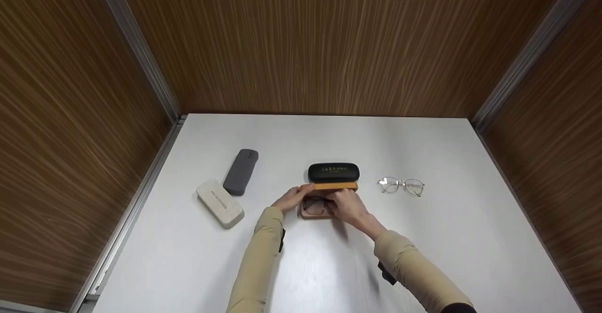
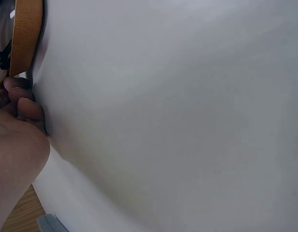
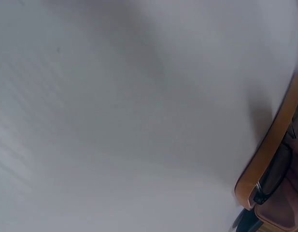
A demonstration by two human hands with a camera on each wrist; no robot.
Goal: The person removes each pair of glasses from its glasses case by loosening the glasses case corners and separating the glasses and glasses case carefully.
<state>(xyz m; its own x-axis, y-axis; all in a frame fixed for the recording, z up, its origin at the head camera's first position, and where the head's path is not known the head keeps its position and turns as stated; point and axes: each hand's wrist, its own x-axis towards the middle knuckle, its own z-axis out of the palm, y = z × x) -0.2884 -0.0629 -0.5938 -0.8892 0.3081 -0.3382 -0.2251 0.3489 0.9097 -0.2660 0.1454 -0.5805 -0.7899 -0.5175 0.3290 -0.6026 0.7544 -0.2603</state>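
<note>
An orange-brown glasses case (image 1: 335, 186) lies opened in front of me, its lid raised toward the black case. Inside its lower half sit dark-framed glasses (image 1: 314, 205), whose rim also shows in the right wrist view (image 3: 276, 175). My left hand (image 1: 292, 199) grips the left side of the case, thumb at the lid edge; the left wrist view shows curled fingers (image 2: 30, 108) under its end. With bent fingers, my right hand (image 1: 349, 206) reaches into the right part of the case and pinches the glasses, its fingertips partly hidden.
Directly behind the opened case lies a black glasses case (image 1: 334, 172). Thin-rimmed clear glasses (image 1: 400, 186) rest to the right. On the left are a dark grey case (image 1: 241, 172) and a cream case (image 1: 220, 203). Wood-grain panels (image 1: 301, 44) enclose the white table (image 1: 447, 256).
</note>
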